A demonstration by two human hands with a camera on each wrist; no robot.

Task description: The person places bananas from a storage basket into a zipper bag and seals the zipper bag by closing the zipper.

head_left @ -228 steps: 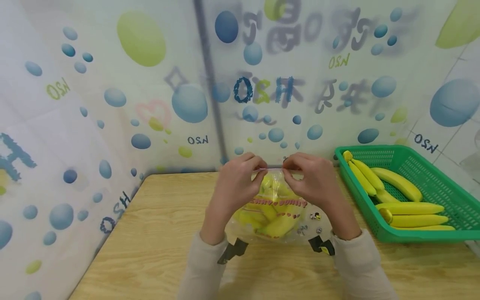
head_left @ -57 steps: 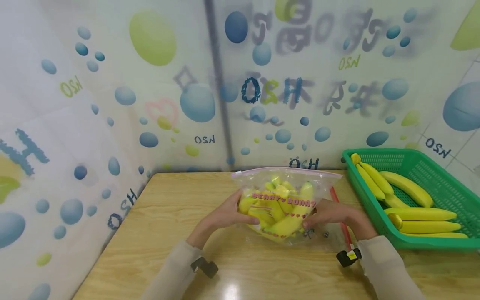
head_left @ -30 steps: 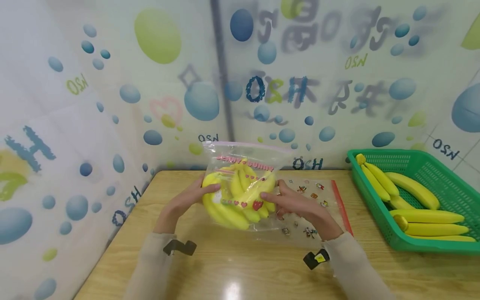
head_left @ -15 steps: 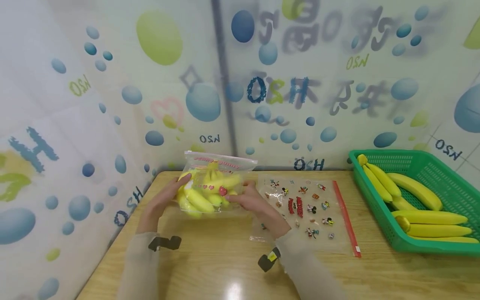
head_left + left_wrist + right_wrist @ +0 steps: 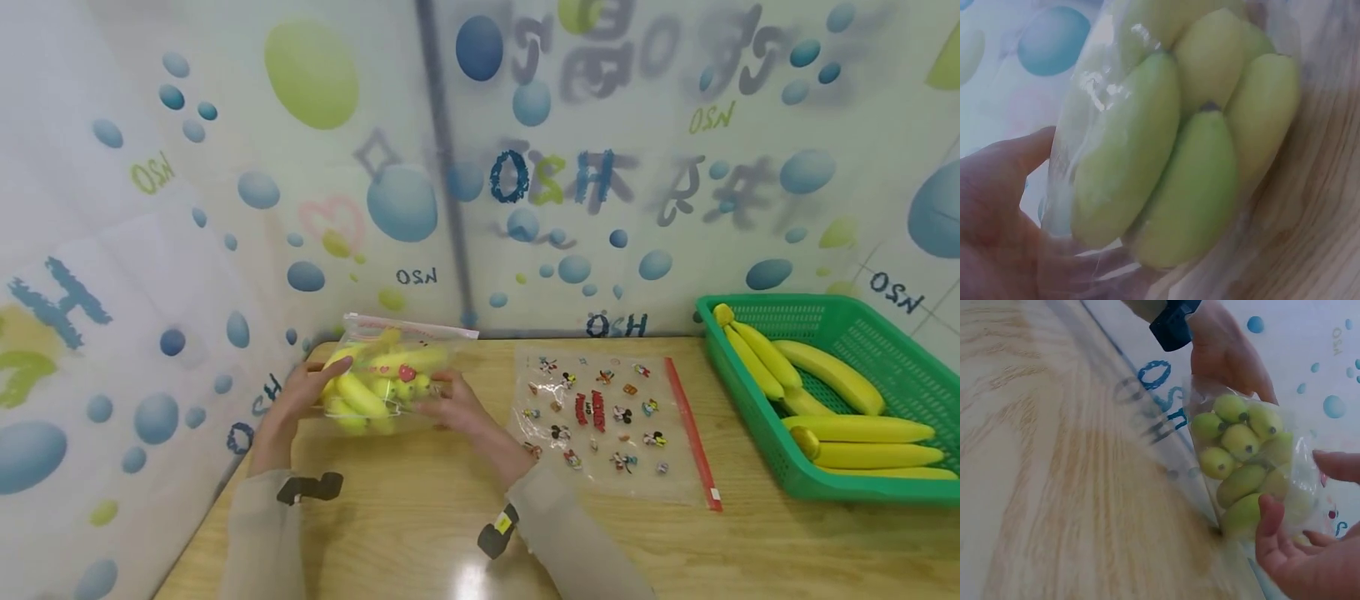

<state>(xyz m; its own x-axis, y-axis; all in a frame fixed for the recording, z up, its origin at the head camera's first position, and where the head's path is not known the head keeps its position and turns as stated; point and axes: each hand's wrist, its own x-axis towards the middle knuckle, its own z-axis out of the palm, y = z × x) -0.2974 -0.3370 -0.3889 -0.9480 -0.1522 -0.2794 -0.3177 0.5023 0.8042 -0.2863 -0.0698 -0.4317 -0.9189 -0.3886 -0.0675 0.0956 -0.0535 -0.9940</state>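
A clear zip bag (image 5: 386,367) packed with yellow bananas (image 5: 360,393) is at the table's back left corner, its lilac zip edge upward. At its left side my left hand (image 5: 296,400) holds it, thumb on the front; in the left wrist view the palm and fingers (image 5: 997,187) lie against the film. My right hand (image 5: 468,417) holds the right side, fingers bent about the edge. In the right wrist view its fingers (image 5: 1270,515) straddle the bag (image 5: 1241,450), where banana tips show. I cannot tell whether the bag's bottom touches the table.
A flat clear zip bag (image 5: 607,425) with cartoon prints and a red zip edge lies right of centre. Beyond it stands a green basket (image 5: 780,467) with several loose bananas (image 5: 828,375). A patterned curtain (image 5: 525,183) hangs along the table's back and left edges.
Earlier both hands pinched the filled bag's zip edge at the table's middle. They then gripped its sides and carried it left and back, lower now, uncovering the flat bag with red zip.
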